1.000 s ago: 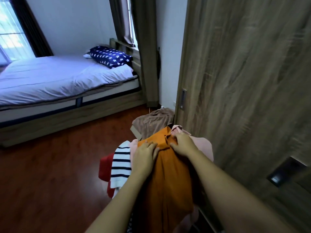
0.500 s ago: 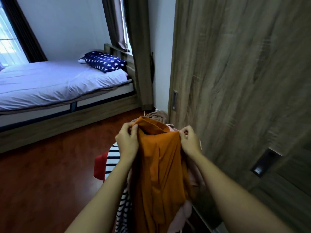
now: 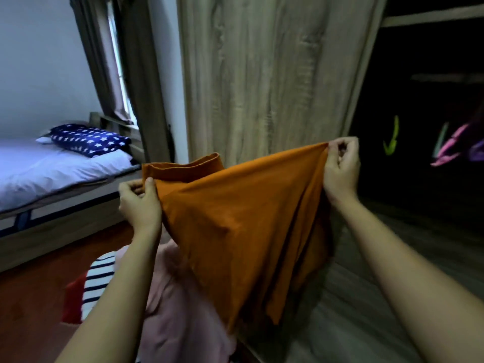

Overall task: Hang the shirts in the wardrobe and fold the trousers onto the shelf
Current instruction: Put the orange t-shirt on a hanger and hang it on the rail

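Head view. Orange garment [image 3: 235,221] held up in the air, stretched between both hands in front of the wardrobe door [image 3: 267,74]. Plain fabric, no print; a hemmed band runs along its top edge on the left. Cloth fans down from the two held corners into long folds, lower edge hanging loose near the wardrobe floor. Whether it is a shirt or trousers cannot be told from this angle.

Left hand [image 3: 140,203]: fingers closed, pinching the garment's top left corner, thumb on the near face. Right hand [image 3: 341,166]: fingers closed on the top right corner, held higher than the left, so the top edge slopes up to the right.

Below the garment, near left: a heap of clothes on the floor [image 3: 31,310]. Pink cloth [image 3: 180,310] lies uppermost, a striped top [image 3: 98,279] just beside it on the left, a red piece [image 3: 73,299] at the far left edge of the heap. The hanging orange cloth covers part of the pink one.

Right: the wardrobe [image 3: 424,87] is open, interior dark. Coloured hangers inside, blurred: a green hanger [image 3: 391,140] and a pink hanger [image 3: 447,150], both to the right of the right hand. A shelf edge [image 3: 432,15] shows at top right.

Far left: bed [image 3: 52,169] with pale sheet and a star pillow [image 3: 87,140]; curtain [image 3: 141,74] between bed and wardrobe door.
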The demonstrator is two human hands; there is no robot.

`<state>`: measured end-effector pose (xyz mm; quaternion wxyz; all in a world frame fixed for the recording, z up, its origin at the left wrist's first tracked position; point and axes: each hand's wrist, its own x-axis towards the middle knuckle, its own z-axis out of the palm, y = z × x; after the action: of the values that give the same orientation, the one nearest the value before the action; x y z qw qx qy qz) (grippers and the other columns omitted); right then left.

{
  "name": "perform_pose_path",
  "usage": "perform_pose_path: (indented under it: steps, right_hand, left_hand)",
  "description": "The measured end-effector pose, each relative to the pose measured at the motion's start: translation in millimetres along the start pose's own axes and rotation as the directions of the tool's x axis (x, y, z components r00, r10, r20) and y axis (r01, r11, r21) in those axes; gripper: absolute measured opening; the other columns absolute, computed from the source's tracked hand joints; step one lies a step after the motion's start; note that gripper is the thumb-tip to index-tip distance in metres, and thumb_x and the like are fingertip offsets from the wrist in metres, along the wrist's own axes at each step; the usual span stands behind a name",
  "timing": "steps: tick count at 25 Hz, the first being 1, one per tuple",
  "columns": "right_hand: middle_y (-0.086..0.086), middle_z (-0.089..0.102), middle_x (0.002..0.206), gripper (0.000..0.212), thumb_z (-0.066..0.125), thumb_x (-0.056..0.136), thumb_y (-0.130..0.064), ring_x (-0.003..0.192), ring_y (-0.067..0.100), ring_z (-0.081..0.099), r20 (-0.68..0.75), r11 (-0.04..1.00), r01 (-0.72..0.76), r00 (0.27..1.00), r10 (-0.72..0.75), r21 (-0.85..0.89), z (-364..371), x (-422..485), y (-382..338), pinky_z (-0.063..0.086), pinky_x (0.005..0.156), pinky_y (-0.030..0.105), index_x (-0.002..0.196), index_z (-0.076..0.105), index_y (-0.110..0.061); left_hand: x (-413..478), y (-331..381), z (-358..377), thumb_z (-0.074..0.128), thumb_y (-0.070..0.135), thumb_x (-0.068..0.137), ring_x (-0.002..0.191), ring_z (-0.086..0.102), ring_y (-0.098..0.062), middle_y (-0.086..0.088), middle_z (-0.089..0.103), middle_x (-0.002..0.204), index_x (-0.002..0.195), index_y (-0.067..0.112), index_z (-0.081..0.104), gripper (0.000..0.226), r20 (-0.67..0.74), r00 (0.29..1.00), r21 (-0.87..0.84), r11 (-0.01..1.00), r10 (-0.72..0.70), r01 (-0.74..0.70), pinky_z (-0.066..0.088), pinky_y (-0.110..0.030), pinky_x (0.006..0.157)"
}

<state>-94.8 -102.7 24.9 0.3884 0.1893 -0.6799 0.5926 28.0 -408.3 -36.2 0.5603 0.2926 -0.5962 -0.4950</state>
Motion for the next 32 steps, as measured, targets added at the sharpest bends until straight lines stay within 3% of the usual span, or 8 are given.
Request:
perform_pose_path:
  steps: [3, 5, 9, 12, 17, 23, 28, 32]
  right_hand:
    - [-0.013, 0.046, 0.069, 0.016, 0.045, 0.094, -0.018, 0.059, -0.009, 0.047, 0.084, 0.993, 0.107, 0.991, -0.103, -0.042, -40, 25, -18, 0.035, 0.059, 0.012, 0.082, 0.044, -0.029]
    - [-0.014, 0.049, 0.071, 0.014, 0.048, 0.092, -0.014, 0.065, -0.011, 0.049, 0.179, 0.981, 0.159, 0.974, -0.137, -0.114, -65, 33, -26, 0.037, 0.064, 0.01, 0.084, 0.049, -0.025]
    - [-0.013, 0.054, 0.071, 0.01, 0.057, 0.089, -0.014, 0.068, -0.003, 0.052, 0.361, 0.947, 0.155, 0.932, -0.045, -0.281, -96, 32, -30, 0.039, 0.066, 0.015, 0.083, 0.055, -0.022]
    - [-0.008, 0.059, 0.078, 0.009, 0.058, 0.09, -0.019, 0.076, 0.007, 0.056, 0.427, 0.941, 0.079, 0.901, 0.074, -0.329, -126, 31, -30, 0.042, 0.07, 0.019, 0.082, 0.057, -0.023]
    - [-0.004, 0.063, 0.082, 0.007, 0.055, 0.093, -0.027, 0.061, -0.003, 0.058, 0.466, 0.921, -0.245, 0.805, 0.367, -0.303, -215, 27, -25, 0.045, 0.055, 0.012, 0.09, 0.061, -0.023]
    - [0.003, 0.059, 0.114, 0.033, 0.052, 0.093, -0.038, 0.089, 0.013, 0.059, 0.288, 0.582, -0.413, 0.583, 0.76, -0.7, -275, -14, 35, 0.045, 0.059, 0.021, 0.12, 0.056, -0.02]
    - [-0.005, 0.051, 0.12, 0.046, 0.055, 0.09, -0.038, 0.107, 0.013, 0.049, 0.478, 0.572, -0.515, 0.317, 0.819, -0.638, -236, -73, 56, 0.043, 0.08, 0.026, 0.133, 0.044, -0.024]
    - [-0.004, 0.059, 0.085, 0.025, 0.063, 0.084, -0.006, 0.076, 0.01, 0.056, 0.527, 0.692, -0.503, 0.449, 0.721, -0.518, -205, -81, 67, 0.047, 0.079, 0.029, 0.106, 0.056, -0.015]
  left_hand:
    - [-28, 11, 26, 0.052, 0.008, 0.074, 0.07, 0.046, -0.002, 0.001, 0.05, 0.088, 0.092, 0.014, 0.046, 0.021, -0.019, 1.0, -0.238, 0.971, -0.022, 0.017, 0.043, -0.025, 0.078]
    - [-61, 25, 53, 0.055, 0.002, 0.081, 0.078, 0.05, -0.003, -0.008, 0.052, 0.099, 0.106, 0.003, 0.054, 0.025, 0.233, 0.969, -0.251, 0.968, 0.081, -0.021, 0.041, -0.015, 0.078]
    - [-163, 60, 106, 0.07, 0.021, 0.083, 0.106, 0.054, -0.008, 0.002, 0.055, 0.12, 0.129, 0.013, 0.051, 0.051, 0.882, 0.426, -0.214, 0.977, 0.201, -0.017, 0.046, -0.025, 0.093]
    - [-225, 68, 132, 0.069, 0.029, 0.084, 0.1, 0.061, -0.005, 0.007, 0.063, 0.109, 0.121, 0.019, 0.057, 0.04, 0.971, 0.121, -0.194, 0.975, 0.207, -0.112, 0.051, -0.033, 0.094]
    - [-249, 102, 167, 0.058, 0.009, 0.09, 0.058, 0.058, 0.006, 0.004, 0.065, 0.074, 0.087, 0.021, 0.067, 0.016, 0.913, 0.232, -0.304, 0.939, 0.336, -0.163, 0.045, -0.016, 0.062]
    - [-260, 127, 170, 0.056, 0.015, 0.092, 0.085, 0.067, -0.015, -0.004, 0.068, 0.095, 0.101, 0.014, 0.069, 0.016, 0.936, -0.033, -0.351, 0.933, 0.349, -0.075, 0.055, -0.025, 0.071]
    - [-250, 128, 168, 0.056, 0.014, 0.092, 0.091, 0.068, -0.023, -0.011, 0.067, 0.099, 0.103, 0.009, 0.067, 0.017, 0.935, -0.009, -0.355, 0.935, 0.355, -0.017, 0.057, -0.033, 0.079]
    - [-233, 132, 166, 0.057, 0.014, 0.092, 0.088, 0.067, -0.02, -0.007, 0.067, 0.095, 0.101, 0.013, 0.068, 0.015, 0.936, 0.046, -0.35, 0.937, 0.349, 0.014, 0.056, -0.032, 0.074]
